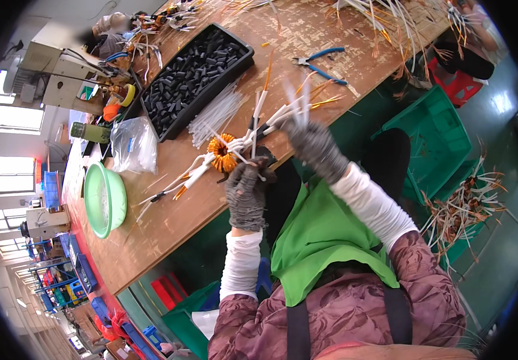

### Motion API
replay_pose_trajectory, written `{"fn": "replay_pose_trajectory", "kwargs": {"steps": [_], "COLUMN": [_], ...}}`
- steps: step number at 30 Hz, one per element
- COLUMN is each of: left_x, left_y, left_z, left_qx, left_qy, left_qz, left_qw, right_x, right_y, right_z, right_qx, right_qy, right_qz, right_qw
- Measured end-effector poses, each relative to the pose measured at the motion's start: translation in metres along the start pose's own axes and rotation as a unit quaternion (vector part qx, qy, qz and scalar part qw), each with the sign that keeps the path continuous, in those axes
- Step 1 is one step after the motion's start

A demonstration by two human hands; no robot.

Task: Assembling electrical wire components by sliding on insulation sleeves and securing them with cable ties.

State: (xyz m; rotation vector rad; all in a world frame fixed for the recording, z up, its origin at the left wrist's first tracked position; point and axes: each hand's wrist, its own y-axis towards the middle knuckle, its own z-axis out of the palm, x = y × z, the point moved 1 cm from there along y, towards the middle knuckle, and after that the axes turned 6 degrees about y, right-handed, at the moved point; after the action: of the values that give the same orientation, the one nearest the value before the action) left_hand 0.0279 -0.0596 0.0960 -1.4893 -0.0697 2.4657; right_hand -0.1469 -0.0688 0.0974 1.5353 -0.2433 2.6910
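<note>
An orange-wound ring coil [222, 152] with white-sleeved leads [196, 170] lies near the table's front edge. My left hand [246, 195], in a grey knit glove, is closed on the white leads just beside the coil; its fingertips are partly hidden. To its right, my gloved right hand [314, 147] is raised at the table edge, fingers closed. Thin white strips [298, 107] stick up from it, smeared by motion. More white leads [277, 117] with orange ends fan out behind, between coil and right hand.
A black tray [247, 59] of small black sleeves stands behind the coil, with a pile of thin white strips [218, 115] beside it. Blue-handled pliers [325, 65] lie farther right. A green basin [120, 201] is at left, green crates [433, 129] at right.
</note>
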Motion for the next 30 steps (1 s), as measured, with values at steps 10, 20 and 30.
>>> {"fn": "replay_pose_trajectory", "kwargs": {"steps": [10, 20, 30], "left_x": [0.005, -0.096, -0.068], "left_y": [-0.01, 0.097, 0.074], "left_z": [0.015, -0.067, -0.038], "left_qx": [0.017, -0.093, -0.027], "left_qy": [0.2, 0.55, 0.405], "left_qz": [-0.021, 0.295, 0.162], "left_qw": [0.98, 0.776, 0.899], "right_x": [-0.018, -0.014, -0.055], "right_y": [-0.01, -0.015, -0.012], "right_z": [0.002, -0.005, -0.016], "right_qx": [0.037, 0.109, -0.066], "right_qy": [0.052, 0.133, 0.192], "right_qz": [0.116, 0.178, 0.127], "right_qw": [0.991, 0.969, 0.971]}}
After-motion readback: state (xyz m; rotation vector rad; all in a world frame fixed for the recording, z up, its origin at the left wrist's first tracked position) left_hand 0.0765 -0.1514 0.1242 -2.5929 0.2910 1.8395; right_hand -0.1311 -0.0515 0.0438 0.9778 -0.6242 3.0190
